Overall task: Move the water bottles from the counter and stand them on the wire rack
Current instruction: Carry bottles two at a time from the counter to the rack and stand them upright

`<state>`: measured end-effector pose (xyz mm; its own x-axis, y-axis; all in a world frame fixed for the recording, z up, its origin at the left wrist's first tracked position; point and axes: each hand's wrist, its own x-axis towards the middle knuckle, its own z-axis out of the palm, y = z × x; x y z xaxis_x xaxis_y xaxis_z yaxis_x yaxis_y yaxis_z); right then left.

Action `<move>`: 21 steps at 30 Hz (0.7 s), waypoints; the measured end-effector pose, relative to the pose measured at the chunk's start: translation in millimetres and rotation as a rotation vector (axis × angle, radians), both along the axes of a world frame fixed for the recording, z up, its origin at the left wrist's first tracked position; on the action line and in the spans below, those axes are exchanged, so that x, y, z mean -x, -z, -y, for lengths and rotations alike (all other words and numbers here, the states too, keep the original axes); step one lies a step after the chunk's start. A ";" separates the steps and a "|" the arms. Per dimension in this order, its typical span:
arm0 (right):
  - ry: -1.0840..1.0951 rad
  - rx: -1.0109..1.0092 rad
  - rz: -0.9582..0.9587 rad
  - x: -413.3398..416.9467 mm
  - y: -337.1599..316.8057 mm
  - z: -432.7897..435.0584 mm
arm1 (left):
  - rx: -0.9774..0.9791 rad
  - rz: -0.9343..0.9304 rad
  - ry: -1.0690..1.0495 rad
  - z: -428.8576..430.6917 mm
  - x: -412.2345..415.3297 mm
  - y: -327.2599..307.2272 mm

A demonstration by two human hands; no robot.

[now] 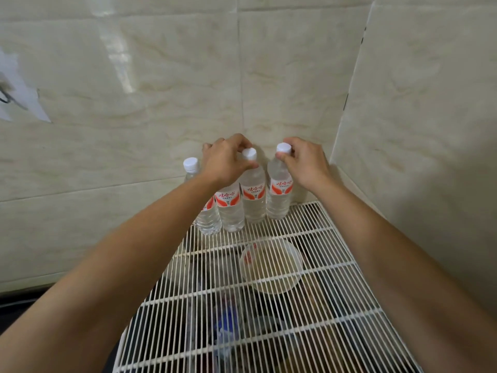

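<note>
Several clear water bottles with red-and-white labels and white caps stand upright in a row at the far edge of the white wire rack (309, 267), against the tiled wall. My left hand (226, 162) grips the neck of a middle bottle (252, 192) and covers the top of the bottle (230, 208) beside it. My right hand (304, 162) pinches the neck of the rightmost bottle (279, 192) just under its cap. The leftmost bottle (191, 166) stands free, partly hidden behind my left forearm.
A clear plastic bowl (271, 265) shows through the rack's wires, on a level below it, among dark cluttered items. Tiled walls close in behind and on the right. A dark counter edge (18, 305) lies at the lower left.
</note>
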<state>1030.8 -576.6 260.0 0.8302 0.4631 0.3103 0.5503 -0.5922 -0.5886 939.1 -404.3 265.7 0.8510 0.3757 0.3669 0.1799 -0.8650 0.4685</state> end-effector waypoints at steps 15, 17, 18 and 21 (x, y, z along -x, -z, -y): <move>-0.123 0.150 0.088 -11.1 -10.3 4.7 | 0.284 0.036 0.141 -9.1 -4.5 -1.2; -0.129 0.158 0.099 -10.9 -6.1 6.9 | 0.236 0.020 0.152 -6.1 -3.7 0.1; -0.121 0.154 0.098 -10.6 -4.2 7.7 | 0.183 0.001 0.157 -4.2 -3.7 1.1; -0.093 0.127 0.109 -10.9 -4.1 10.3 | 0.090 -0.028 0.164 2.5 -4.2 0.8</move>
<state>1041.6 -586.9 264.2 0.7468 0.5775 0.3299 0.6624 -0.6015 -0.4465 943.3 -406.8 264.8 0.9131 0.2610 0.3132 0.0536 -0.8385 0.5423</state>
